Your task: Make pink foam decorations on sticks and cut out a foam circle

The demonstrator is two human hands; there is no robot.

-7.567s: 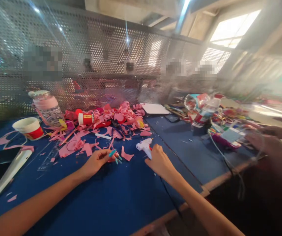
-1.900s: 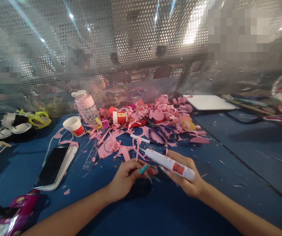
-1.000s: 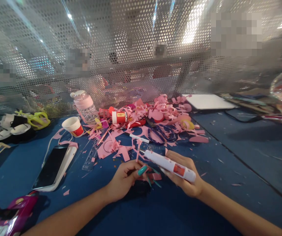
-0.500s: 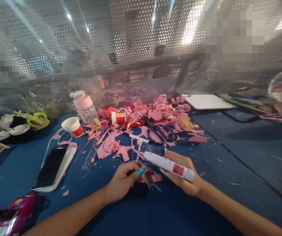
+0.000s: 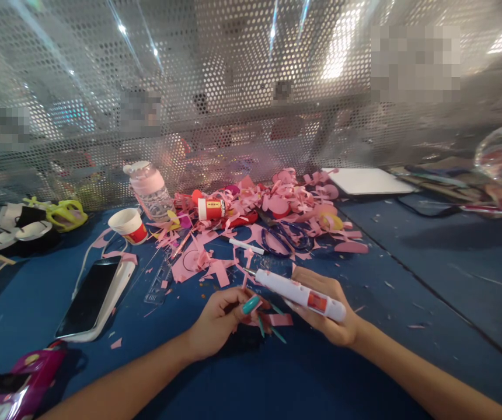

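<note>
My left hand (image 5: 220, 324), with long teal nails, pinches pink paper strips (image 5: 279, 319) low over the blue table. Folds of the paper are partly hidden by its fingers. Wrapped in my right hand (image 5: 332, 312) is a white, pen-shaped glue gun (image 5: 292, 290) with a red-orange patch. Its thin metal nozzle points left, just above the paper in the left hand. In front of the hands lie a white marker (image 5: 246, 246), dark blue scissors (image 5: 283, 239) and pink paper cutouts (image 5: 190, 262).
A heap of pink scraps (image 5: 286, 198) spreads below the perforated metal screen (image 5: 233, 87). To the left are a paper cup (image 5: 128, 224), a water bottle (image 5: 150, 189), a phone (image 5: 91, 297), a clear ruler (image 5: 159, 280) and a purple object (image 5: 27, 379). A white board (image 5: 367, 181) lies at back right.
Both hands hold nearly the same pose. The pink strip in the left hand has shifted slightly to the right, and the camera view has moved a little.
</note>
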